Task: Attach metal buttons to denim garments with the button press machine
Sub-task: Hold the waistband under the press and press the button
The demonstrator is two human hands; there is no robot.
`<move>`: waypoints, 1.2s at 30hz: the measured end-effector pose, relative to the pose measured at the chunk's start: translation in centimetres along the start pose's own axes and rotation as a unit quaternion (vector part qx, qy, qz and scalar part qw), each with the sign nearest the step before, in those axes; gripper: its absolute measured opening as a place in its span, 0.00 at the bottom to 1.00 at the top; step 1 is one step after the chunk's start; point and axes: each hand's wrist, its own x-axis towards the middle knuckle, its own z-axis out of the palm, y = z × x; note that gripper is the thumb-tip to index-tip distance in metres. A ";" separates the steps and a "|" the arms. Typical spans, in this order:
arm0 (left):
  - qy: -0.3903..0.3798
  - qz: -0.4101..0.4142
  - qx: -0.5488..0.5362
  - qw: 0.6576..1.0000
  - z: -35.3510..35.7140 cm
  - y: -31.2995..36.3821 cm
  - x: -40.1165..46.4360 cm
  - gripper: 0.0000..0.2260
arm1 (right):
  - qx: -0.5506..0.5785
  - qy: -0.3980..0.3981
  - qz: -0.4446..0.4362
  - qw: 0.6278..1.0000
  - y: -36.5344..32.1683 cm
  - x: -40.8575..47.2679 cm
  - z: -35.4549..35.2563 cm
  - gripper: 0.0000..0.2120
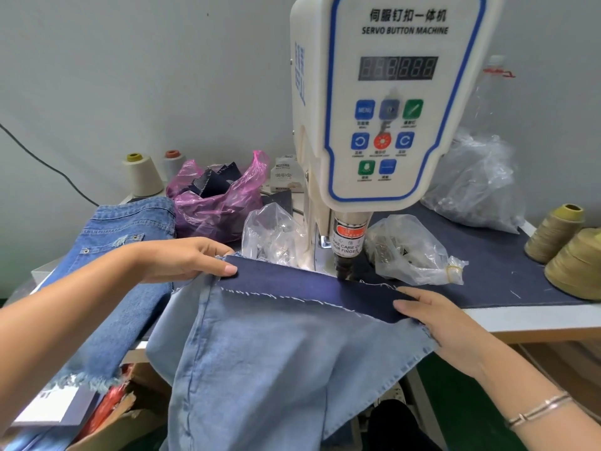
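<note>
Two hands stretch a dark denim band (302, 288) across the front edge of the table (533, 315), under the button press machine (390, 102). The left hand (185, 258) pinches the band's left end, thumb on top. The right hand (439, 323) lies flat on its right end with straight fingers, gripping nothing. The pale blue denim garment (276, 362) sewn to the band hangs off the front edge.

The band's far edge sits at the punch head (343, 266), so the step in hand looks like positioning. To do it well, keep the band taut and flat, slide the marked spot squarely beneath the punch, and hold both sets of fingertips well aside, as the warning label asks.

No metal button can be seen on the band; the lower die is hidden behind cloth. The display digits are unreadable. Contents of the clear bags (409, 249) beside the punch are hard to make out.
</note>
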 end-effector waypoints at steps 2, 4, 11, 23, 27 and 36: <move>0.007 0.001 -0.023 1.000 0.4 -0.2 0.1 0.17 | 0.088 0.002 -0.007 0.996 0.7 -0.5 0.3 0.19; 0.037 -0.011 -0.051 0.998 1.3 -0.5 0.7 0.24 | 0.160 0.012 -0.018 0.987 1.5 -0.7 0.8 0.17; 0.074 0.030 -0.089 0.993 5.3 -0.6 3.4 0.43 | 0.202 0.114 -0.027 0.972 1.4 -0.8 0.1 0.12; 0.051 0.081 -0.168 0.981 6.7 -1.3 5.0 0.01 | 0.046 0.115 -0.021 0.992 1.1 -0.4 -0.2 0.17; 0.059 0.086 -0.203 0.974 6.9 -1.7 5.3 0.08 | 0.049 0.095 -0.032 0.994 1.3 -0.3 -0.3 0.13; 0.086 0.151 -0.169 0.970 8.4 -1.7 5.1 0.29 | 0.056 0.106 -0.062 0.991 2.3 -1.3 -1.2 0.14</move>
